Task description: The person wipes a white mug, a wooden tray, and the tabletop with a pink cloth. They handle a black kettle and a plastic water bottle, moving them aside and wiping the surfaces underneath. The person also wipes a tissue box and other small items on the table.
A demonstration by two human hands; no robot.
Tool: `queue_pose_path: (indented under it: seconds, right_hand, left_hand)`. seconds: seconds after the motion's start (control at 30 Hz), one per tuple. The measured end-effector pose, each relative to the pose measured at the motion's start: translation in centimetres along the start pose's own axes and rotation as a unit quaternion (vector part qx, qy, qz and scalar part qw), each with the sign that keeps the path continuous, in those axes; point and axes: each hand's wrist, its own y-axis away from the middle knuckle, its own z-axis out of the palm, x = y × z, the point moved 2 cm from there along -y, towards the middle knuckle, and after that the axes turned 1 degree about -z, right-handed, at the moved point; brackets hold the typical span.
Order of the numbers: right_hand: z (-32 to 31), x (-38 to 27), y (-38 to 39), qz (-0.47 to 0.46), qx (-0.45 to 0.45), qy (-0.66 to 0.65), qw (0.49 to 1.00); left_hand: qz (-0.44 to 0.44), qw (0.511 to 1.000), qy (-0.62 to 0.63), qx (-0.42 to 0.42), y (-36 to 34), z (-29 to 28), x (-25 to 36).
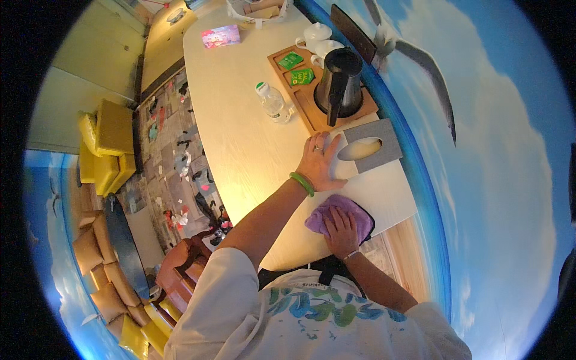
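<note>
My left hand (319,163), with a ring and a green bangle, has its fingers spread against the near-left end of a grey and white tissue box (382,133). Whether it bears on the box or only on the table beside it, I cannot tell. Closer to me, my right hand (342,234) presses on a bunched purple cloth (359,211) near the table's front right corner. Its fingers are slightly bent over the cloth. Part of the cloth is hidden beneath the hand. A pale tissue shows in the box's oval opening.
Beyond the box, a wooden tray (305,101) carries a dark kettle (347,81), green packets (302,76) and a white teapot (316,36). A clear bottle (274,105) stands left of it. Farther off are a pink packet (221,36) and a white basket (258,21). A painted wall borders the table's right.
</note>
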Motion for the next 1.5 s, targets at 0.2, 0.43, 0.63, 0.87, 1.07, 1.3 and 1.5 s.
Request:
queue_pose_path:
  seconds: [0.2, 0.43, 0.63, 0.87, 1.07, 1.3, 1.5]
  right_hand:
    - [0.4, 0.7, -0.2, -0.017, -0.022, -0.018, 0.999]
    - [1.0, 0.3, -0.4, 0.053, -0.228, 0.041, 0.971]
    - [3.5, 0.6, 0.7, 0.041, -0.160, 0.105, 0.981]
    - [4.4, 1.4, 1.8, 0.014, -0.111, 0.121, 0.986]
    - [4.9, 0.4, 0.8, -0.025, -0.121, 0.145, 0.982]
    - [5.8, -5.4, -3.0, -0.085, -0.115, -0.048, 0.989]
    - [8.1, -9.6, -3.0, -0.111, -0.160, -0.024, 0.981]
  left_hand:
    - [-0.042, 0.999, -0.022, -0.026, 0.2, 1.4, -2.2]
    - [0.091, 0.987, 0.118, -0.063, 8.3, 7.0, 2.4]
    - [0.035, 0.988, 0.070, -0.131, 15.4, 7.9, 7.2]
    - [0.041, 0.985, 0.065, -0.155, 15.6, 8.9, 6.1]
    - [0.016, 0.992, 0.045, -0.119, 16.7, 8.4, 5.4]
    - [-0.116, 0.988, 0.085, -0.050, 21.4, 2.9, 0.0]
    - [-0.096, 0.991, 0.084, -0.032, 25.5, 0.5, -2.3]
